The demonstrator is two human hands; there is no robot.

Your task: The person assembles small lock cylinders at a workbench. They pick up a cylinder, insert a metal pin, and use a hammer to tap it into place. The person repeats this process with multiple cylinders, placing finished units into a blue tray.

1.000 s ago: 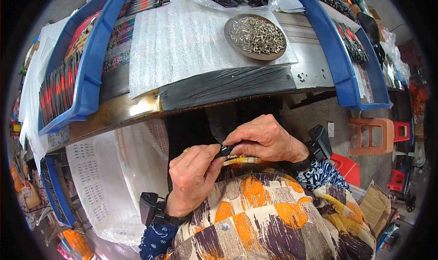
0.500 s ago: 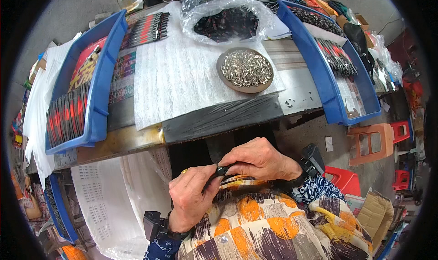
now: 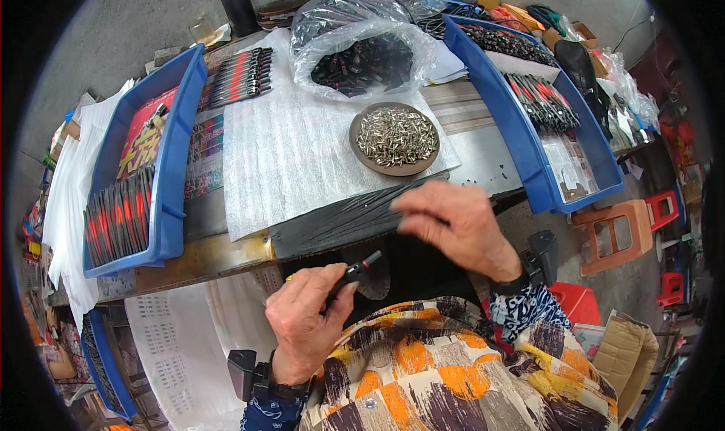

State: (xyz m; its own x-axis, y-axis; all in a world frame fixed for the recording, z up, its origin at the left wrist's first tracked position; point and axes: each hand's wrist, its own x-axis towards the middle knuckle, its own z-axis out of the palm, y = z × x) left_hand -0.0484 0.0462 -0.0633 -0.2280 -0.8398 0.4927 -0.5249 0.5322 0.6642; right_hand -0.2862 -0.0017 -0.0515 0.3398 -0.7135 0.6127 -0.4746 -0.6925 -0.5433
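Held in my left hand is a slim black pen-like piece, its narrower end with a red band pointing up and right. The thumb and fingers close around its lower part and hide it. My right hand is raised by the table's front edge, apart from that piece, slightly blurred. A gap shows between its thumb and fingers, and I see nothing in them. Just beyond it stands a round brown dish heaped with small silvery metal parts.
Behind the dish is a clear plastic bag of black parts. Blue trays with black-and-red pen-like pieces stand left and right. More such pieces lie in a row on white foam sheet. Plastic stools stand right.
My right hand has let go of the black piece and moved up and right toward the dish. My left hand keeps hold, and the piece's red-banded end now shows.
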